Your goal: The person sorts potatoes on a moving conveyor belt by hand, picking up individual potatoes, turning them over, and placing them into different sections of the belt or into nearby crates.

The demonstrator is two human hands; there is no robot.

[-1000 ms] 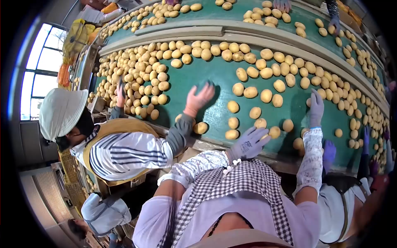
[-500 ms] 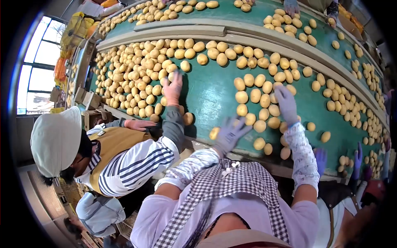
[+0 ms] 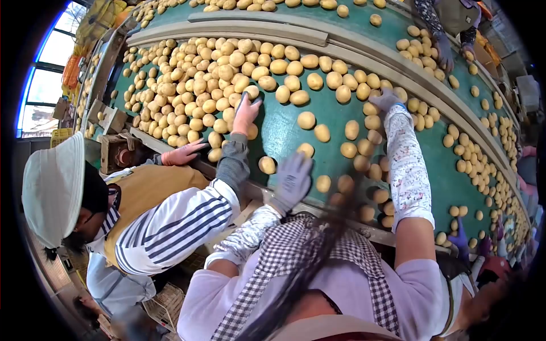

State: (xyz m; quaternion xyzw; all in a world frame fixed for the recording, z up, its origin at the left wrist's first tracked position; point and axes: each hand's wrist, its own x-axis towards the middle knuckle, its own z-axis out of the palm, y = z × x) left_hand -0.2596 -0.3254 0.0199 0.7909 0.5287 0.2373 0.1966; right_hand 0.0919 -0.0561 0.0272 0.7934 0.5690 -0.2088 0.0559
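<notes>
My left hand (image 3: 292,181), in a grey glove, is over the near side of the green conveyor belt (image 3: 284,128). Its fingers are stretched out, with a potato (image 3: 305,150) at the fingertips. My right hand (image 3: 387,100), gloved the same way, reaches across to the potatoes near the far rail. Its fingers lie spread over them, and I see no potato gripped. Between my arms several loose potatoes (image 3: 348,150) lie on the belt. A dark blurred strand (image 3: 335,227) hangs in front of the view and covers some of them.
On my left, a person in a pale hat (image 3: 54,187) reaches a pink-gloved hand (image 3: 245,113) into a dense heap of potatoes (image 3: 193,85). A wooden rail (image 3: 250,27) divides this belt from another behind. More gloved workers stand at the right and across.
My right hand has moved farther away, toward the far rail. My left hand has shifted left and slightly nearer. Potatoes between my arms have spread, and the view has turned somewhat.
</notes>
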